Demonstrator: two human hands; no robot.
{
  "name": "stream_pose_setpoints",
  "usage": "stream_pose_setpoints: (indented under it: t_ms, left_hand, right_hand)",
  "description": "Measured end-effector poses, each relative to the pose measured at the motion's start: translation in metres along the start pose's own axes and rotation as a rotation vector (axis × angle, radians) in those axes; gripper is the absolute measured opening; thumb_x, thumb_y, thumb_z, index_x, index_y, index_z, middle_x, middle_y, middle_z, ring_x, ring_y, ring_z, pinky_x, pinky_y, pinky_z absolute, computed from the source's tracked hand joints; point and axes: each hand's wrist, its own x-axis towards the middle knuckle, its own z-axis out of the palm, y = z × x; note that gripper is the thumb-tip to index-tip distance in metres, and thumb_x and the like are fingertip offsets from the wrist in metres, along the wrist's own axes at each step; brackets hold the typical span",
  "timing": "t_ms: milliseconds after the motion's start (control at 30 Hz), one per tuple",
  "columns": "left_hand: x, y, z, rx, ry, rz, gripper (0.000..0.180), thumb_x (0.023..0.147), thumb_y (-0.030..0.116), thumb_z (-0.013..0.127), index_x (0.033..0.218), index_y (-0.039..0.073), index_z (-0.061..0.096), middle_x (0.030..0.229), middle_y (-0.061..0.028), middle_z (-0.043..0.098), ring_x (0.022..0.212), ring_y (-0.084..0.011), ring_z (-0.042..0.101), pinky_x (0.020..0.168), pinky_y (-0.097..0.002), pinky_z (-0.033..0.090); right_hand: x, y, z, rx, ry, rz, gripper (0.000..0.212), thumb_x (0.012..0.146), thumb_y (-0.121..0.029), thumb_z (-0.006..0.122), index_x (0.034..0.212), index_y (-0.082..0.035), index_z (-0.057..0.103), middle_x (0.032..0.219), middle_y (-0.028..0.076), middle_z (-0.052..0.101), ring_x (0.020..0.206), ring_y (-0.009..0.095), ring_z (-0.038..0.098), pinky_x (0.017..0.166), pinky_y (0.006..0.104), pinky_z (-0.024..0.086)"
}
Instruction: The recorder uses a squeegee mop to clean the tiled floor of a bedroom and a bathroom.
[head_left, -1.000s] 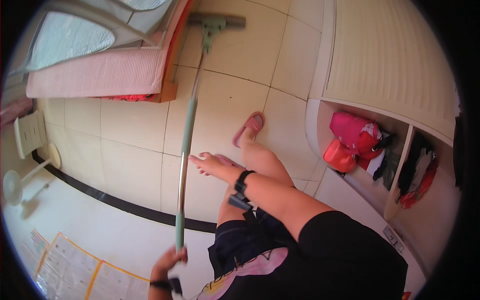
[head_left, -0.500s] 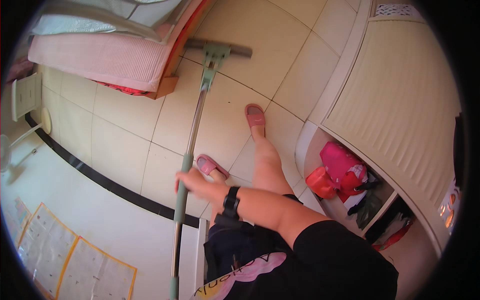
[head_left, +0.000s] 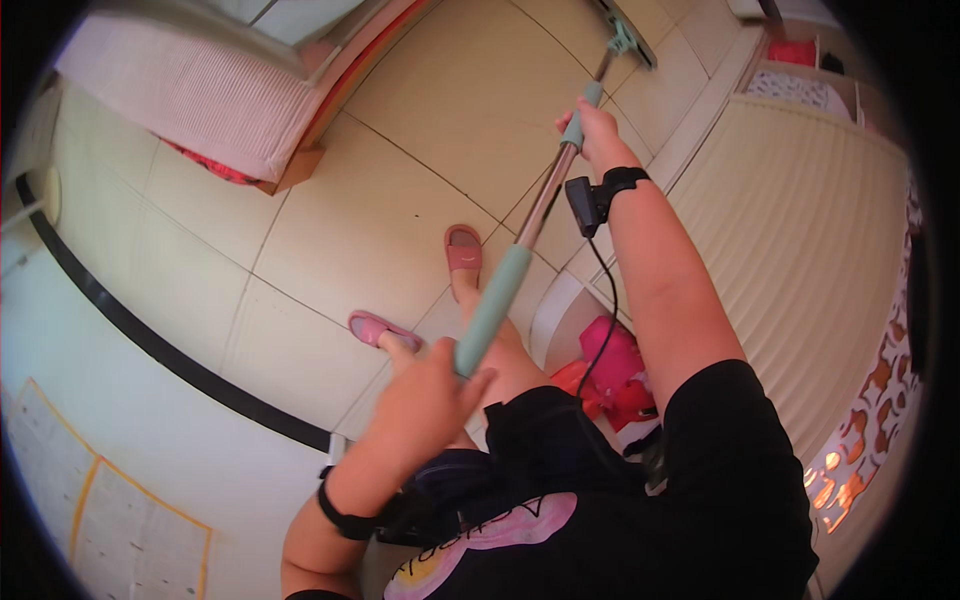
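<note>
A sponge mop [head_left: 497, 300] with a metal pole and pale green grips slants from lower middle to upper right. Its mop head [head_left: 624, 42] is at the far right, over the tiles by the cupboard. My left hand [head_left: 425, 395] is closed round the near green grip, slightly blurred. Farther up the pole, my right hand [head_left: 595, 130] wraps the upper green part, just short of the head. A black strap with a small box and cable [head_left: 588, 205] is on my right wrist.
My feet wear pink slippers [head_left: 463, 248] on beige floor tiles [head_left: 400, 170]. A bed corner [head_left: 295, 170] juts in at upper left. A cream slatted cupboard [head_left: 800, 260] runs along the right, with red and pink bags [head_left: 615, 370] in its open shelf. A white wall [head_left: 200, 440] stands at lower left.
The mop head has swung from beside the bed to the far right. My right hand is now higher on the pole, and my left hand has come into view on the near grip.
</note>
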Motion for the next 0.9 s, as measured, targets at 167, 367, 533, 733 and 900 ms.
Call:
stream_pose_setpoints:
  t_ms: [167, 367, 533, 733, 900]
  left_hand:
    - [-0.078, -0.089, -0.063, 0.137, 0.147, -0.331, 0.034, 0.072, 0.033, 0.068, 0.080, 0.003, 0.055, 0.070, -0.0162, 0.058, 0.066, -0.0372, 0.055, 0.057, -0.0421, 0.043]
    - [-0.444, -0.210, -0.051, 0.655, 0.176, -0.756, 0.056, 0.076, 0.042, 0.064, 0.103, -0.006, 0.058, 0.071, -0.0162, 0.062, 0.060, -0.0276, 0.058, 0.057, -0.0383, 0.047]
    - [-0.451, -0.065, -0.080, 0.608, 0.245, -1.495, 0.058, 0.067, 0.029, 0.065, 0.114, -0.004, 0.055, 0.093, -0.0266, 0.061, 0.087, -0.0378, 0.059, 0.077, -0.0437, 0.043]
    - [-0.343, -0.159, -0.029, 0.679, 0.424, -1.026, 0.031, 0.055, 0.022, 0.071, 0.079, 0.004, 0.064, 0.075, -0.0188, 0.061, 0.072, -0.0371, 0.058, 0.065, -0.0447, 0.046]
    - [-0.115, -0.071, 0.019, 0.345, 0.184, -0.445, 0.033, 0.070, 0.036, 0.066, 0.081, 0.005, 0.061, 0.070, -0.0172, 0.061, 0.070, -0.0357, 0.059, 0.061, -0.0435, 0.046]
  right_hand:
    - [-0.081, 0.130, 0.046, -0.193, 0.082, 0.003, 0.030, 0.091, -0.030, 0.043, 0.084, -0.001, 0.045, 0.057, 0.011, 0.054, 0.050, 0.024, 0.057, 0.045, 0.0408, 0.047]
    - [-0.448, 0.218, 0.088, -0.211, -0.404, 0.730, 0.037, 0.087, -0.024, 0.053, 0.098, -0.004, 0.025, 0.069, 0.013, 0.054, 0.045, 0.022, 0.057, 0.041, 0.0340, 0.047]
    - [-0.530, 0.237, 0.102, -0.474, -0.754, 0.812, 0.047, 0.084, -0.021, 0.058, 0.108, 0.002, 0.025, 0.085, 0.017, 0.057, 0.059, 0.024, 0.062, 0.047, 0.0349, 0.052]
    - [-0.364, 0.215, 0.074, -0.055, -0.668, 0.604, 0.015, 0.078, -0.013, 0.061, 0.075, -0.001, 0.053, 0.068, 0.012, 0.061, 0.056, 0.023, 0.062, 0.046, 0.0339, 0.050]
    - [-0.136, 0.148, -0.018, -0.110, -0.427, 0.109, 0.019, 0.084, -0.016, 0.050, 0.073, -0.001, 0.053, 0.062, 0.011, 0.055, 0.056, 0.024, 0.057, 0.050, 0.0369, 0.050]
